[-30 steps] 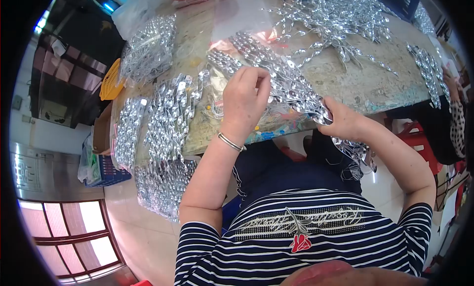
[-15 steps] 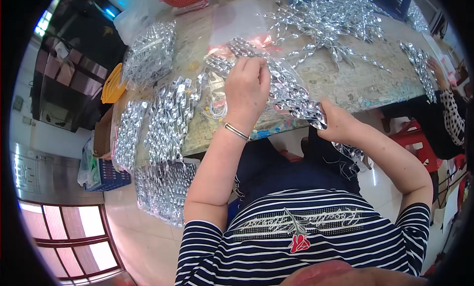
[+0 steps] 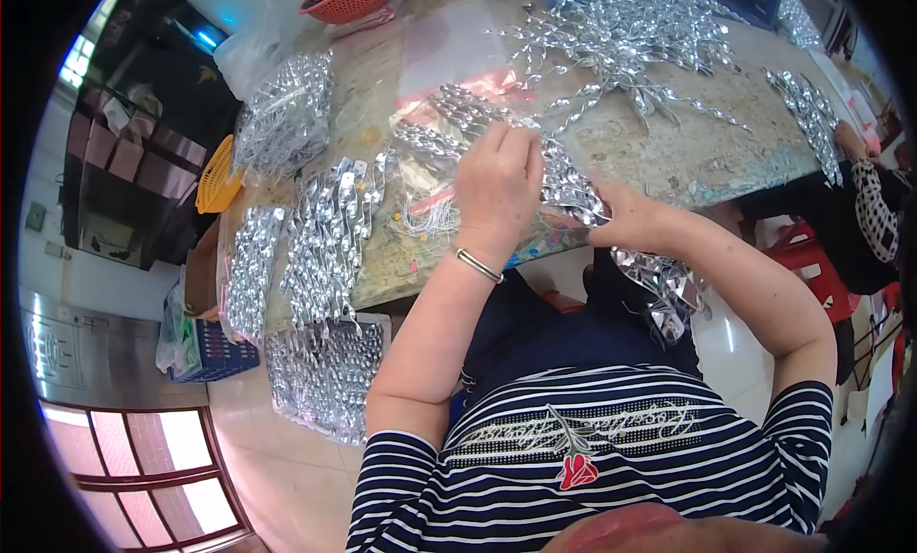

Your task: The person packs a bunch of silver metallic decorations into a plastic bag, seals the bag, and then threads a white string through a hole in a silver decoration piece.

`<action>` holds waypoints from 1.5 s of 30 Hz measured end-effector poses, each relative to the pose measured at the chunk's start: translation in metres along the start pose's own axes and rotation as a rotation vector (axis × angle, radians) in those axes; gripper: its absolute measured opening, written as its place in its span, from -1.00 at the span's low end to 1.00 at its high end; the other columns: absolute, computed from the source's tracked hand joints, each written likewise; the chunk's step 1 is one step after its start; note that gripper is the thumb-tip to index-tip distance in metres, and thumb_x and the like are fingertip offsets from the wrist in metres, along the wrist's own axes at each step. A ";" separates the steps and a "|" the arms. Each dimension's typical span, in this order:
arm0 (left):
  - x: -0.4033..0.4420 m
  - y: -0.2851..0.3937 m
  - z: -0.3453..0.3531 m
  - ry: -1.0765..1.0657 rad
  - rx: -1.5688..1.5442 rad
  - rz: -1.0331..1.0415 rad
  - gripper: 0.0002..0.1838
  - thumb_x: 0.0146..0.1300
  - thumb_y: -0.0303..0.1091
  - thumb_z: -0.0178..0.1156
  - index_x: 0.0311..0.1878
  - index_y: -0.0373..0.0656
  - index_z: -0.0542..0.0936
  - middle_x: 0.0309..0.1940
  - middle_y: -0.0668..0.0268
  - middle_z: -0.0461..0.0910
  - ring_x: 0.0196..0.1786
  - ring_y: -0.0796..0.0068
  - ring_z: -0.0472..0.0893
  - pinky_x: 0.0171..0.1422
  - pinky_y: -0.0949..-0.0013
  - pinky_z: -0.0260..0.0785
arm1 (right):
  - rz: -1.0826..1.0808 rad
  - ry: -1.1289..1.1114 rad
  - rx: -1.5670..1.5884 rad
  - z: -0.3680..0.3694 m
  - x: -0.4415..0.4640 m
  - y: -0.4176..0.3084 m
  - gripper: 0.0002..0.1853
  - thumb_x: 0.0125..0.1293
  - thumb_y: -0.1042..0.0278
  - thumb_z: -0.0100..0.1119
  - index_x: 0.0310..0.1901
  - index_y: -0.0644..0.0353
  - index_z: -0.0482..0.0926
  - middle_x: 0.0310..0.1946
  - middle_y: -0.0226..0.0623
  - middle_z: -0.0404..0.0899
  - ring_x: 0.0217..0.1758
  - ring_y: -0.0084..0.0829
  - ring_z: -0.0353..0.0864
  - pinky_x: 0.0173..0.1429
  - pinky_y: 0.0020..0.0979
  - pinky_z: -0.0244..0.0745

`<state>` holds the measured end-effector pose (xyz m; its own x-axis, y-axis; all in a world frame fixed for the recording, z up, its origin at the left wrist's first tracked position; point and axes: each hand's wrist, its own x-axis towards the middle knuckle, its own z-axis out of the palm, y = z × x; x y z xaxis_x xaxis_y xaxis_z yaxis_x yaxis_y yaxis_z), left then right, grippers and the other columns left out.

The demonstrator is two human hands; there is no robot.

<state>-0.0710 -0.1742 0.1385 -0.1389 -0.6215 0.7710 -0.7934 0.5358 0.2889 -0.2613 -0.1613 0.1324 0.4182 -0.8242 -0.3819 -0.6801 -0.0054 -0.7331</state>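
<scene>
A bundle of shiny silver twisted strands runs across the table's near edge, and my right hand is closed round its lower end. More silver strips hang below that hand, over my lap. My left hand, with a metal bangle at the wrist, is closed in a pinch beside the bundle's middle; what its fingertips hold is too small to make out. Beyond it, other silver strands lie on a clear plastic bag with pink edging. White strings lie left of my left hand.
Silver strands and a bagged bundle lie at the left, near a yellow basket. A large silver pile and red basket are at the back. Another person's hand is by strands at right.
My right hand has moved left with its end of the bundle. My left hand has shifted right and slightly down, still pinched. The other person's hand has moved left to the strands' edge.
</scene>
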 end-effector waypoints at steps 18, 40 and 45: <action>-0.012 0.013 0.004 -0.044 -0.182 0.092 -0.90 0.04 -0.55 0.23 -0.33 -0.21 0.57 -0.44 0.21 0.50 -0.38 0.19 0.53 -0.31 0.23 0.38 | 0.027 -0.071 0.207 0.007 0.021 -0.031 -0.28 -0.05 0.42 0.15 0.24 0.35 0.21 -0.31 0.00 0.56 -0.25 -0.28 0.60 -0.15 -0.31 0.47; -0.031 0.013 0.010 -0.059 -0.231 0.077 -0.85 0.01 -0.52 0.28 -0.30 -0.17 0.61 -0.43 0.27 0.52 -0.36 0.26 0.53 -0.29 0.27 0.37 | 0.101 -0.059 0.216 -0.007 0.006 -0.034 -0.22 -0.11 0.24 0.30 0.15 0.48 0.24 -0.23 0.04 0.58 -0.16 -0.28 0.63 -0.12 -0.35 0.50; -0.030 0.015 0.009 -0.035 -0.236 0.085 -0.84 0.00 -0.53 0.28 -0.29 -0.17 0.61 -0.43 0.28 0.52 -0.36 0.27 0.53 -0.29 0.29 0.38 | 0.010 -0.060 0.419 -0.002 -0.001 -0.022 -0.42 -0.05 0.30 0.23 0.02 0.39 0.32 -0.43 -0.18 0.60 -0.46 -0.41 0.58 -0.36 -0.42 0.45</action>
<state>-0.0844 -0.1524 0.1146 -0.2228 -0.5860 0.7791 -0.6183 0.7028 0.3518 -0.2485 -0.1615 0.1501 0.4552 -0.7888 -0.4131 -0.3856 0.2435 -0.8899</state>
